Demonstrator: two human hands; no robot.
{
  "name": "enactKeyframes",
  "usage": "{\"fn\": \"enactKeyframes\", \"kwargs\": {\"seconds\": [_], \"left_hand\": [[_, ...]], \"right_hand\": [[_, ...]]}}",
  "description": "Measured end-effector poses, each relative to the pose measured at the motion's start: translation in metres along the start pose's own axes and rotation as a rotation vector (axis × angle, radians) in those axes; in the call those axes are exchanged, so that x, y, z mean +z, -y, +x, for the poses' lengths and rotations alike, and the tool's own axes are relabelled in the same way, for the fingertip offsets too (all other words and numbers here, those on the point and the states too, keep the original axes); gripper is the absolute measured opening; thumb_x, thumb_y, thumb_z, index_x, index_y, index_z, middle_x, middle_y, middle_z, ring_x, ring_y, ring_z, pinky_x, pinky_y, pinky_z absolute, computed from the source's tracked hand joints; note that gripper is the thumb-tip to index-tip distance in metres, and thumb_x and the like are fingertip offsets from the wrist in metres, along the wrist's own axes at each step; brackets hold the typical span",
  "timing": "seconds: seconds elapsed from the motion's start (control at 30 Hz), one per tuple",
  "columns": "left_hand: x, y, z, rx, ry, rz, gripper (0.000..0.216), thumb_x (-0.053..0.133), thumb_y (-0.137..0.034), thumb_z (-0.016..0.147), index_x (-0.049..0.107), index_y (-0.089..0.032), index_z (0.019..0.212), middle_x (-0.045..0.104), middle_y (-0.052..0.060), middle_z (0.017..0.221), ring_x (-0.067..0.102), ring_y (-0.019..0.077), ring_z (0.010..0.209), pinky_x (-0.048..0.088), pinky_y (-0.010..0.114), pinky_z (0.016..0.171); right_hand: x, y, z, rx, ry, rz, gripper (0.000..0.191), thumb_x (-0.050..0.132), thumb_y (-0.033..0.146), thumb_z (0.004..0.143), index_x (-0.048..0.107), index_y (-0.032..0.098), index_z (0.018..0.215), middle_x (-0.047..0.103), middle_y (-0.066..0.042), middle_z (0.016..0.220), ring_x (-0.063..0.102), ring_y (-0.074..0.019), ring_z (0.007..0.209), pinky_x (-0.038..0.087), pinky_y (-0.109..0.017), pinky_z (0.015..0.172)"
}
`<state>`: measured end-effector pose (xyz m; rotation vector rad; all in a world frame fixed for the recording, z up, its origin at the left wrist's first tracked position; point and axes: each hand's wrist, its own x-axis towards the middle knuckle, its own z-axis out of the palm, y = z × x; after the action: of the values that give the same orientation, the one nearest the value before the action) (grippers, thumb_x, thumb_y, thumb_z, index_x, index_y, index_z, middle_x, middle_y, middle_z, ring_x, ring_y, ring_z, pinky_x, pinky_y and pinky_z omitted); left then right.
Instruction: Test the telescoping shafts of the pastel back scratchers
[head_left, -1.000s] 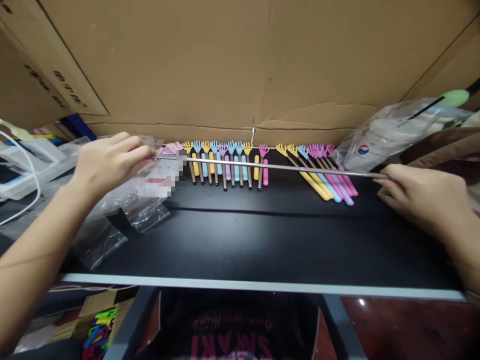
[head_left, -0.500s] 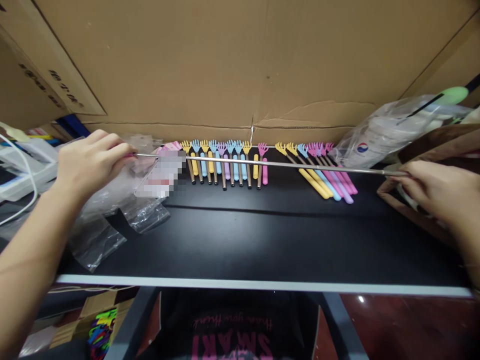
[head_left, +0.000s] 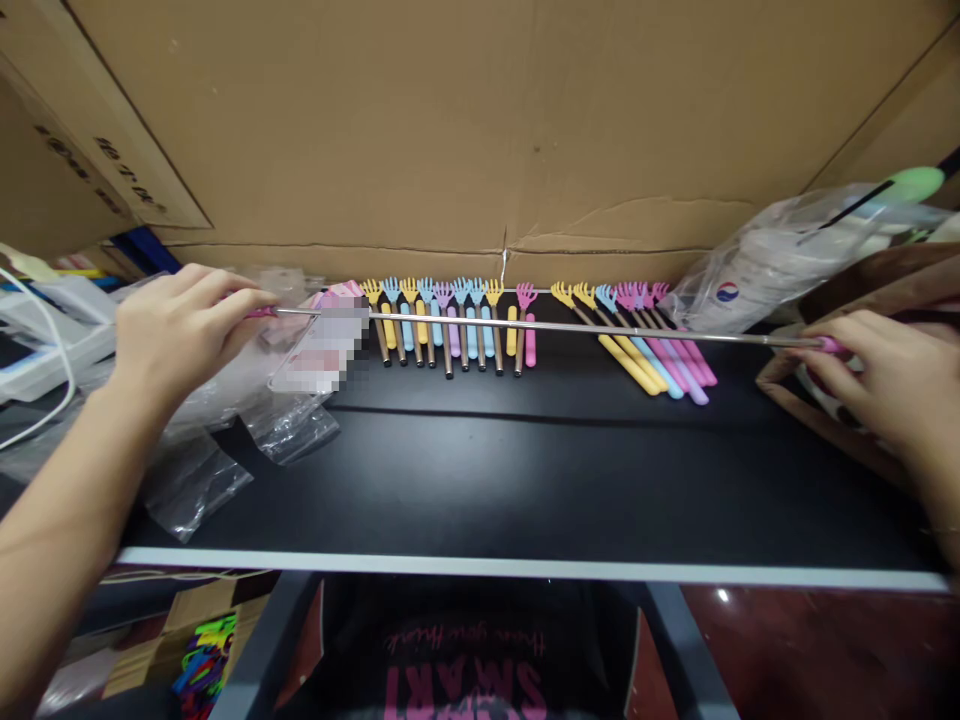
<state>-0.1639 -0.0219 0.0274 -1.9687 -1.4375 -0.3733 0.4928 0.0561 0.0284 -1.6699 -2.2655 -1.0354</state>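
Over black table (head_left: 465, 480) | metal rod (head_left: 570, 328) | long axis runs left-to-right

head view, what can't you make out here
Head view: left end of the metal rod, under the left hand.
Head view: its right end, inside the right hand.
Head view: part of the pale flat item, behind pixelation.
Head view: colourful pieces below the table, too small to identify.
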Motion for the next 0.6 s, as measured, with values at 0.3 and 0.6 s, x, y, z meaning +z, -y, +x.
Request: {"fn": "enactKeyframes", "kwargs": {"seconds": [0.3, 0.6], "left_hand": [[-0.002, -0.007, 0.001, 0.093, -0.012, 0.033, 0.029, 0.036, -0.031, 0.096, 0.061, -0.021, 0.106, 0.067, 0.007, 0.097, 0.052, 0.0226, 0.092, 0.042, 0.035, 0.076], [-0.004, -0.010, 0.003, 0.080, -0.102, 0.038, 0.029, 0.039, -0.029, 0.094, 0.058, -0.030, 0.116, 0.071, 0.002, 0.098, 0.055, 0.0220, 0.091, 0.043, 0.039, 0.080]], "right_hand": [[-0.002, 0.005, 0.002, 0.050, 0.121, 0.055, 0.023, 0.047, 0.026, 0.081, 0.063, 0.016, 0.096, 0.066, -0.015, 0.096, 0.057, -0.0209, 0.086, 0.037, -0.030, 0.069], [-0.012, 0.019, 0.004, 0.028, 0.102, 0.010, 0.038, 0.038, 0.026, 0.088, 0.065, 0.013, 0.111, 0.068, -0.015, 0.100, 0.059, -0.0225, 0.085, 0.037, -0.031, 0.069]]}}
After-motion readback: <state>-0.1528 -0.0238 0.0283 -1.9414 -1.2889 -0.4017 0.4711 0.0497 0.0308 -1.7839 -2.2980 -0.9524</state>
